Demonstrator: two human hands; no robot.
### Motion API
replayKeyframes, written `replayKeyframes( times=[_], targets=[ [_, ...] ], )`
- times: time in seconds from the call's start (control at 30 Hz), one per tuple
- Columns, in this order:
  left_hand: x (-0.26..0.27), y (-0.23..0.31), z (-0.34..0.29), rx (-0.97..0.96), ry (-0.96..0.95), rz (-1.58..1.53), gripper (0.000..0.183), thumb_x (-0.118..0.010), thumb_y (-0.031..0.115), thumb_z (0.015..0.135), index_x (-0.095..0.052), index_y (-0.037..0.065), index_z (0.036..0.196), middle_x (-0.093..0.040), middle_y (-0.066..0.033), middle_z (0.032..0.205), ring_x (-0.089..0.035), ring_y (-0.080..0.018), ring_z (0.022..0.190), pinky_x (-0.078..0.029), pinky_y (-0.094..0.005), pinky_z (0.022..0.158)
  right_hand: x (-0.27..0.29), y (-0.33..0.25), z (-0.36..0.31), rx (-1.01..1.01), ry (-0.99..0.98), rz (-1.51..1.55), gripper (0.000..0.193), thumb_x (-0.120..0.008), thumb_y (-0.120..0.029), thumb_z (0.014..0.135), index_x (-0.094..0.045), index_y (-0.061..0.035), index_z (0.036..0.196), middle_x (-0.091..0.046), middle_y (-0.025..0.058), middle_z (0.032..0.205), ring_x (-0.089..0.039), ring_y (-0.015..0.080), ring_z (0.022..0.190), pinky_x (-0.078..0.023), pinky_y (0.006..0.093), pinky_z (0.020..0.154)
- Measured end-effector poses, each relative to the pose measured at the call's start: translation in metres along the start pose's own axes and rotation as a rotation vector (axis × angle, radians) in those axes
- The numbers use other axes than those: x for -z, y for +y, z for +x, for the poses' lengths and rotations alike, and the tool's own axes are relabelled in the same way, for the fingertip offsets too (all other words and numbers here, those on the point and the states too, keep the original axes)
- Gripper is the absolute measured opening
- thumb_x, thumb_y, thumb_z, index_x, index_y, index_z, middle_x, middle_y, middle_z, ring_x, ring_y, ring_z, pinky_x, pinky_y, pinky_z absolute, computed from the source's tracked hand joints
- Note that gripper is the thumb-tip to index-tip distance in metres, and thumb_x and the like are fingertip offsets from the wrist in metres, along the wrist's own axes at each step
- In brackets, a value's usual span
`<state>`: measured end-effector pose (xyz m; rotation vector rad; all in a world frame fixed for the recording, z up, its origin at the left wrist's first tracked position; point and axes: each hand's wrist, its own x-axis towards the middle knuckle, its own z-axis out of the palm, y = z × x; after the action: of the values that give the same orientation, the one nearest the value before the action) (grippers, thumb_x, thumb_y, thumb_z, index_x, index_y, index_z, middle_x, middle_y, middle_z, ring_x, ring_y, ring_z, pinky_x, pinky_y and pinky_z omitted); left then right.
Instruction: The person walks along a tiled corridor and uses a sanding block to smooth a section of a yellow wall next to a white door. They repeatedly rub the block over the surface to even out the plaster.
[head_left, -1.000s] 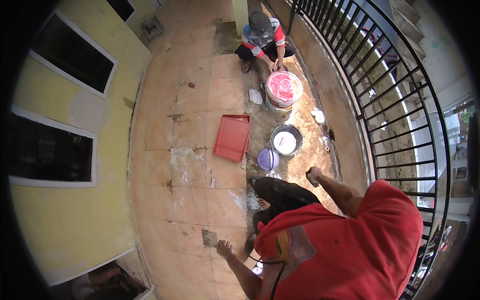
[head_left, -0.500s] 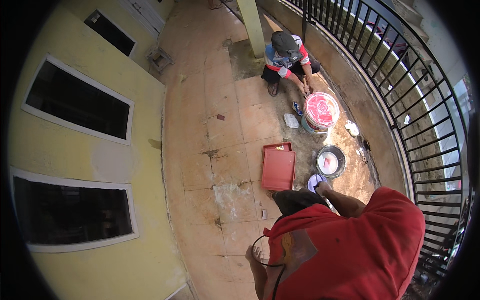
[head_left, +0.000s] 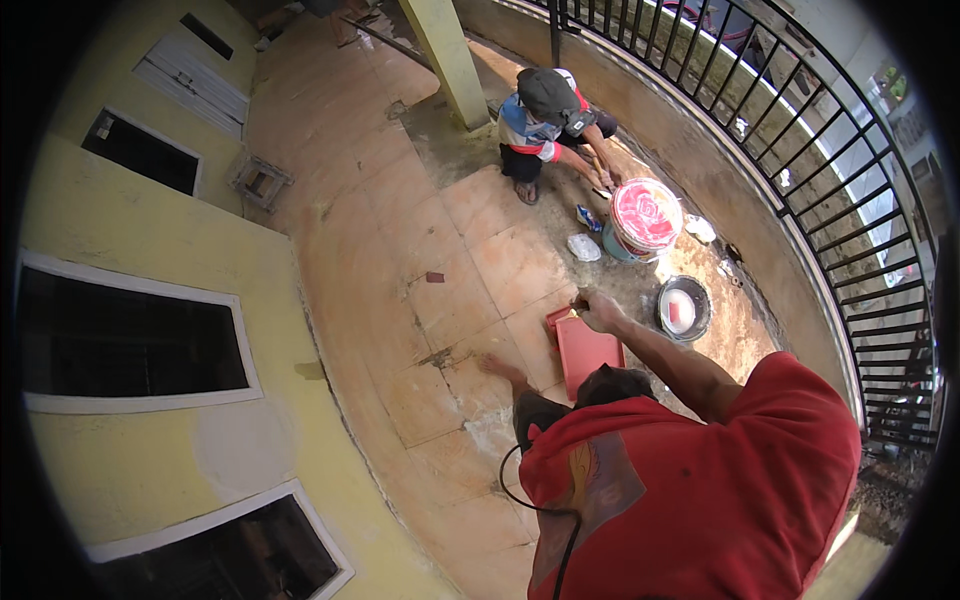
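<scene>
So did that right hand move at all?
Yes. The right hand has reached the far corner of the red tray; earlier it was apart from it.

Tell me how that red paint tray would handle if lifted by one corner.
The red tray looks like a shallow, flat rectangle, so it is probably light and fairly stiff. With the right hand at its far edge only, it may tilt. Any paint inside would likely run to the low side; I cannot tell whether it holds any.

the red tray was a flat, shallow rectangle lying on the tiled floor, its near end hidden behind the person's head. the right hand closed on its far edge, beside the round dark bowl.
</scene>
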<state>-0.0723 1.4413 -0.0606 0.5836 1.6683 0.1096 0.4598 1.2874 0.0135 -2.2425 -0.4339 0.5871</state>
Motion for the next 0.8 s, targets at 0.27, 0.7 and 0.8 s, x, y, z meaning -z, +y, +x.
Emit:
replayKeyframes(
  times=[0.27, 0.7, 0.8],
  targets=[
    [-0.004, 0.177, 0.09, 0.186, -0.005, -0.047, 0.047, -0.049, 0.024, 0.109, -0.052, 0.005, 0.152, -0.059, -0.021, 0.149, -0.063, -0.0414, 0.129, -0.054, -0.0543, 0.099, -0.077, 0.032, 0.019, -0.443, 0.036, -0.125, 0.025, -0.062, -0.023, 0.093, -0.079, -0.0054, 0.101, -0.077, 0.0215, 0.089, -0.077, 0.0331, 0.071, -0.061, 0.0474, 0.068],
    [-0.211, 0.653, 0.162, -0.485, -0.095, 0.236, 0.046, -0.056, 0.026, 0.106, -0.055, 0.005, 0.147, -0.064, -0.0182, 0.142, -0.067, -0.0366, 0.121, -0.053, -0.0549, 0.1, -0.115, -0.007, 0.118, -0.928, 0.072, -0.011, 0.031, -0.068, -0.028, 0.09, -0.081, -0.0033, 0.103, -0.078, 0.0247, 0.104, -0.077, 0.0399, 0.1, -0.06, 0.0463, 0.091],
    [-0.264, 0.672, 0.164, -0.458, -0.177, 0.422, 0.046, -0.056, 0.026, 0.107, -0.054, 0.005, 0.147, -0.063, -0.0183, 0.142, -0.067, -0.0362, 0.121, -0.053, -0.0535, 0.1, -0.13, -0.043, 0.192, -0.893, 0.043, 0.048, 0.031, -0.07, -0.029, 0.089, -0.081, -0.0038, 0.104, -0.078, 0.0247, 0.103, -0.076, 0.0403, 0.101, -0.06, 0.0463, 0.091]
  ],
)
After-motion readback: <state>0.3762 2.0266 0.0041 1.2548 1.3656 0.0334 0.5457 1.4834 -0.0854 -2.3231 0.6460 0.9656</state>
